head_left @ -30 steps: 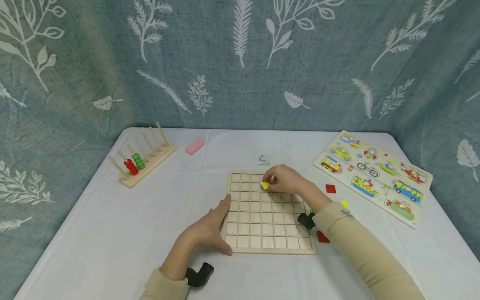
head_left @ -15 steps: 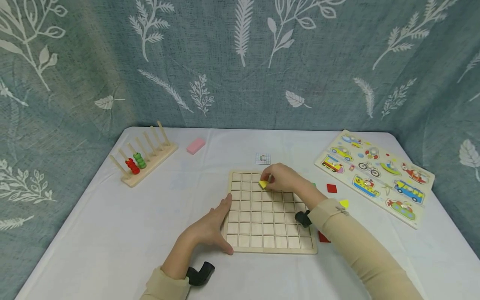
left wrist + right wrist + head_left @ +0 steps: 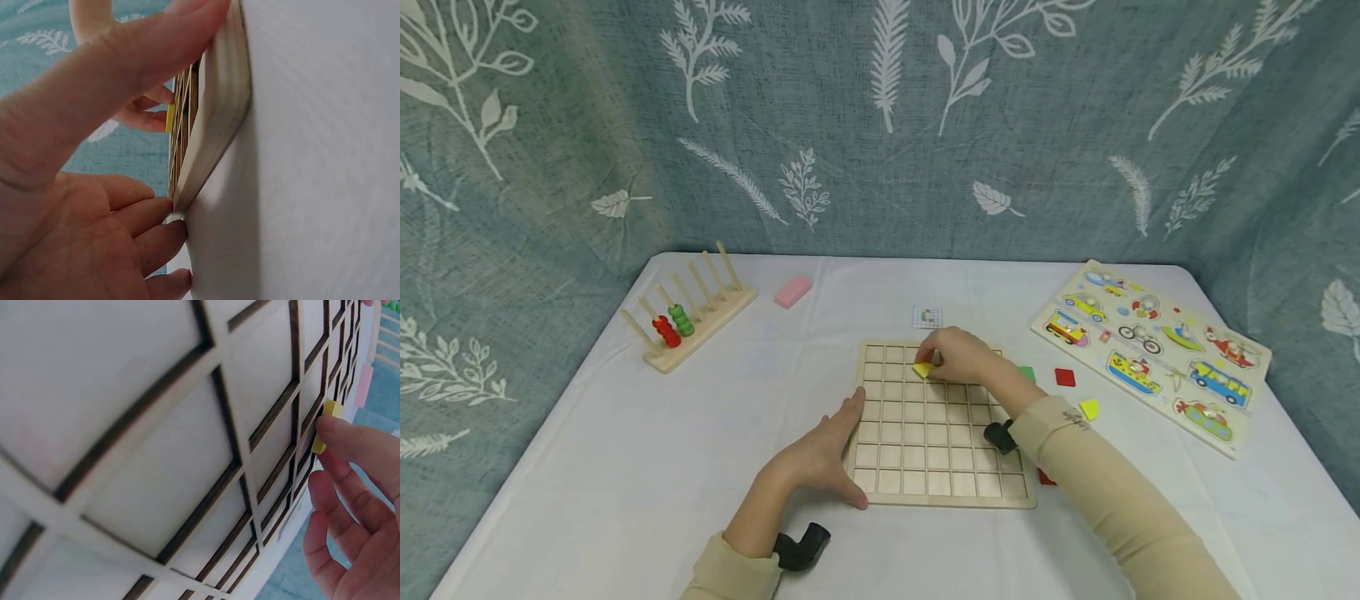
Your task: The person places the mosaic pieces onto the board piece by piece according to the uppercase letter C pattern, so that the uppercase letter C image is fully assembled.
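In the head view, a wooden grid board (image 3: 938, 502) of square cells lies flat on the white table. My left hand (image 3: 820, 454) is spread along its left side, fingers against the edge and thumb at the near left corner. The left wrist view shows that thumb (image 3: 112, 81) at the board's thick edge. My right hand (image 3: 958, 357) pinches a small yellow tile (image 3: 922, 369) between thumb and fingertips, over the upper rows of cells. In the right wrist view the yellow tile (image 3: 333, 410) is at the grid, partly hidden by the thumb.
Right of the board lie a green tile (image 3: 1027, 373), red tile (image 3: 1065, 377) and yellow tile (image 3: 1089, 409); another red tile (image 3: 1047, 477) is partly covered by the sleeve. Behind are a small pattern card (image 3: 927, 317), pink block (image 3: 793, 292), peg rack (image 3: 700, 329) and vehicle puzzle (image 3: 1157, 350).
My right hand has moved slightly left over the board with the yellow tile still pinched. The green tile has come into view beside its wrist. My left hand stays at the board.
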`<state>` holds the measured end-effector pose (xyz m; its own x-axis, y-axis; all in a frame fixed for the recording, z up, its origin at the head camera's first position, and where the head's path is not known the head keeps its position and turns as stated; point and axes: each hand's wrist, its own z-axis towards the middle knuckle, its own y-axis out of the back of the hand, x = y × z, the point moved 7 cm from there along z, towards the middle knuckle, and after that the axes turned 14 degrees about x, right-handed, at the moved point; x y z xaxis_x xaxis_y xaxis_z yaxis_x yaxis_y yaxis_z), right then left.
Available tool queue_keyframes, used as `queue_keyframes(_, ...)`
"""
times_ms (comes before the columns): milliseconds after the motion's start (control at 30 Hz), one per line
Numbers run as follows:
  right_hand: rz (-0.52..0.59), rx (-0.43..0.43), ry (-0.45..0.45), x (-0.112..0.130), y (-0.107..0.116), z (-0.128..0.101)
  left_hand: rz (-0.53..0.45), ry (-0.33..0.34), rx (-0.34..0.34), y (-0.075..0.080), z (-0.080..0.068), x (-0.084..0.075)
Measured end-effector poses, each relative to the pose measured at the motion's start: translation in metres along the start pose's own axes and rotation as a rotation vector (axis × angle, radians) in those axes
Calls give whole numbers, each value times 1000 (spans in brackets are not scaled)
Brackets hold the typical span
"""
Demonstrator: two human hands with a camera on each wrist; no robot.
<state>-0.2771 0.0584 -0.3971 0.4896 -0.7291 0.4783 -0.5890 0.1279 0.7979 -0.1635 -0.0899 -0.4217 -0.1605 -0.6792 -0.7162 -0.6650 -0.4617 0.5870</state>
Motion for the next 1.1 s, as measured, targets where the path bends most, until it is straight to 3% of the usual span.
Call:
queue_keyframes(267, -21, -7, 40, 6, 1, 3, -5, -25, 9, 1, -3, -4)
queue_keyframes(567, -60, -13, 46, 8, 0, 7, 1, 27, 17, 0, -1, 1)
queue_keyframes(1100, -57, -20, 38, 10, -1, 10, -6, 12, 18, 2, -1, 1)
